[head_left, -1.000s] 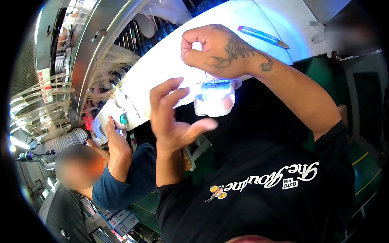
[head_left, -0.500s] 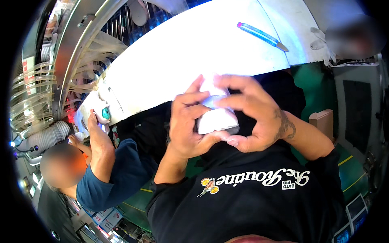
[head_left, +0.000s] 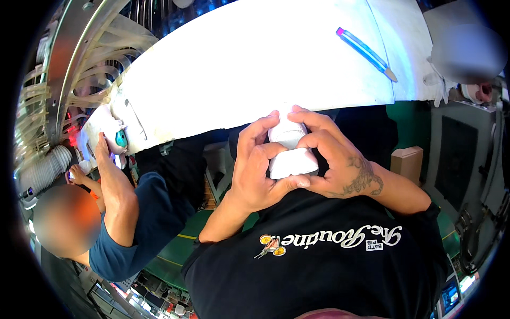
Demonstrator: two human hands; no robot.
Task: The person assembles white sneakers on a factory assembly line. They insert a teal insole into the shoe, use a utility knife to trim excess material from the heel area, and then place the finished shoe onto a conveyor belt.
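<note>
Between my two hands, in front of my chest, is a white two-part object [head_left: 291,164] with a rounded upper part and a blockier lower part. I cannot make out its kind. My left hand [head_left: 254,169] grips its left side, fingers curled around it and thumb at the lower edge. From the other side my right hand [head_left: 333,157] closes on it, and the two thumbs meet beneath. The fingers cover both sides of the object. It is held just off the near edge of the bright white table [head_left: 223,80].
On the table lies a blue-handled tool [head_left: 366,53] with a pink end and pointed tip. White gloves [head_left: 440,82] hang at the right edge. A co-worker's arm [head_left: 121,194] at left reaches to a white and teal piece [head_left: 121,139]. A cardboard box [head_left: 407,165] stands at right.
The view has shifted, so the table's things sit differently in the picture. My hands, blurred before, are steadier and still hold the white object, which has turned slightly.
</note>
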